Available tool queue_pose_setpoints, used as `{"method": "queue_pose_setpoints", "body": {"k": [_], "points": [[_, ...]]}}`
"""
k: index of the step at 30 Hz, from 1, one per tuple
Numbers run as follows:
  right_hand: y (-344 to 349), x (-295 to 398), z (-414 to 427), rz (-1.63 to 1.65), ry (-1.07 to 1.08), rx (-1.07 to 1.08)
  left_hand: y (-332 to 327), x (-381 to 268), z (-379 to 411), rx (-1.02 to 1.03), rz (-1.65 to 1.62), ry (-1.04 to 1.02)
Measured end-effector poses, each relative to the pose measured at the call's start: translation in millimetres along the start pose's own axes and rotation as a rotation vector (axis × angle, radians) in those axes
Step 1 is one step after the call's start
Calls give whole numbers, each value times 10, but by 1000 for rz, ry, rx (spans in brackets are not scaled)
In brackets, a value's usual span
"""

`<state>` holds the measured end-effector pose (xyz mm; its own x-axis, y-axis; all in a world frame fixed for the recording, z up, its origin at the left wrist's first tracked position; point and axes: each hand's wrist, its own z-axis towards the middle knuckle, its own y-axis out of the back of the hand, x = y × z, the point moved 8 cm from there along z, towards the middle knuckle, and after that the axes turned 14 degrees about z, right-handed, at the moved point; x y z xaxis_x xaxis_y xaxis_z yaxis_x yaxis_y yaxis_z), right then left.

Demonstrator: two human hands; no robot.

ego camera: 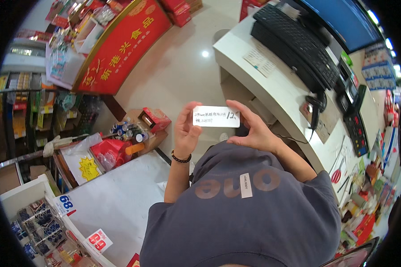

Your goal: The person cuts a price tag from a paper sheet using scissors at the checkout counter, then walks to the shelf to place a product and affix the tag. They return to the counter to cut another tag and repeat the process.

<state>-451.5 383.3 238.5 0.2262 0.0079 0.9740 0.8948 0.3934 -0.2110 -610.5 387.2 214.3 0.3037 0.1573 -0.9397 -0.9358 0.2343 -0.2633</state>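
Observation:
A small white card (216,120) with handwriting and a price is held up in front of my chest. My left hand (187,128) pinches its left end, thumb in front and fingers at the edge and behind. At the card's right end, my right hand (254,130) has its index fingertip at the top corner, while its thumb sits apart below. Whether other right fingers press the card from behind is hidden. A dark beaded bracelet (181,157) circles my left wrist.
To the right stands a white counter (234,50) with a keyboard (297,43), a barcode scanner (315,108) and a scale (356,133). On the left are a white tabletop (120,190), a carton of cans (150,140) and a red display stand (127,46).

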Motion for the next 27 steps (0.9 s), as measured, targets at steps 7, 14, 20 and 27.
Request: {"method": "queue_pose_setpoints", "body": {"k": [7, 14, 20, 27], "points": [[-324, -380, 1222, 80, -173, 151, 1015, -30, 390, -135, 190, -16], [-608, -615, 2910, -105, -38, 312, 2187, -130, 1337, -249, 199, 103], [-781, -625, 4305, -157, 0, 436, 2912, -261, 2434, -201, 368, 167], [-540, -941, 5559, -106, -239, 372, 3555, 140, 3599, -163, 380, 327]]}}
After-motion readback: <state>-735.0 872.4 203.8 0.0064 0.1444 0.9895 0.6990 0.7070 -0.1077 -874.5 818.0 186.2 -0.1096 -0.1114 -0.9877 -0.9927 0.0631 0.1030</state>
